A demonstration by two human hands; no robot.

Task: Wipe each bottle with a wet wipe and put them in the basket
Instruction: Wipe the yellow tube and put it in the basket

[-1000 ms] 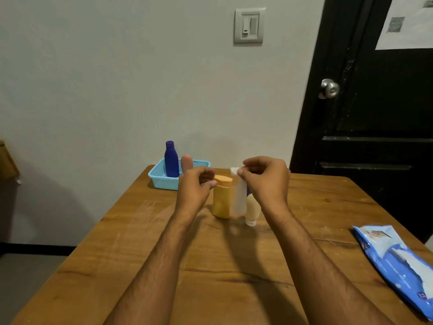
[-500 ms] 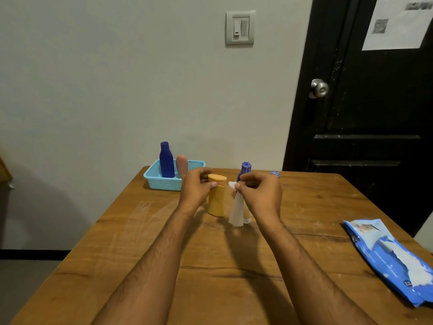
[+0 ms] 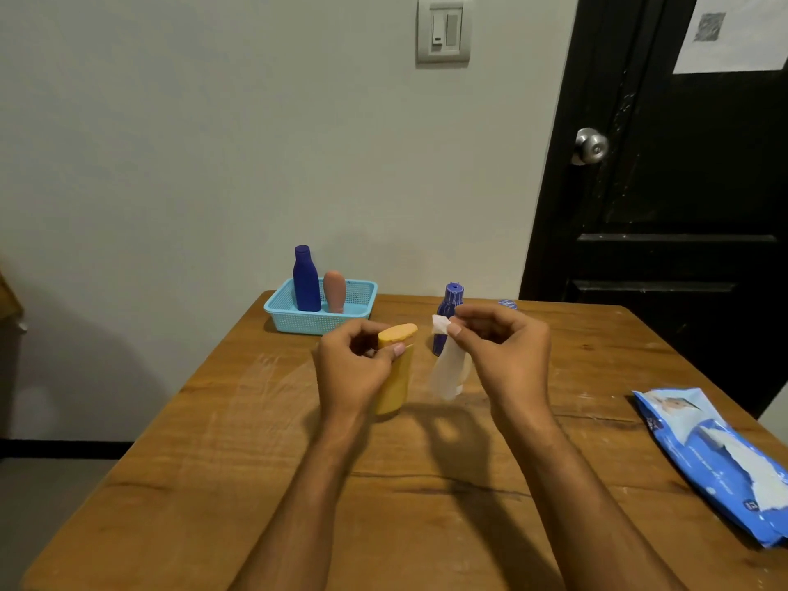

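Both hands are up over the middle of the wooden table (image 3: 298,496). The left hand (image 3: 354,373) curls round the yellow bottle (image 3: 394,377), thumb laid across it just under the orange cap, and the bottle leans a little to the right; whether its base touches the table I cannot tell. The right hand (image 3: 503,356) pinches the top corner of a wet wipe (image 3: 447,373) between thumb and forefinger, so the wipe hangs limp just right of the bottle without touching it.

Behind the wipe stands a purple striped bottle (image 3: 447,309), partly hidden, and a small blue cap-like object (image 3: 508,305) shows beyond the right hand's knuckles. At the far left of the table sits the light blue basket (image 3: 324,324) with a dark blue bottle (image 3: 306,279) and a pinkish bottle (image 3: 334,291) upright inside. A blue wipe packet (image 3: 716,458) lies at the near right edge, its flap open.

My judgement: wiping of the yellow bottle is about to start. The wipe is held by one corner only, so it may bunch up or slip free on the first pass. A damp, smooth bottle held high near its cap could twist in the grip. A wide sweep of the right hand could topple the purple bottle close behind.
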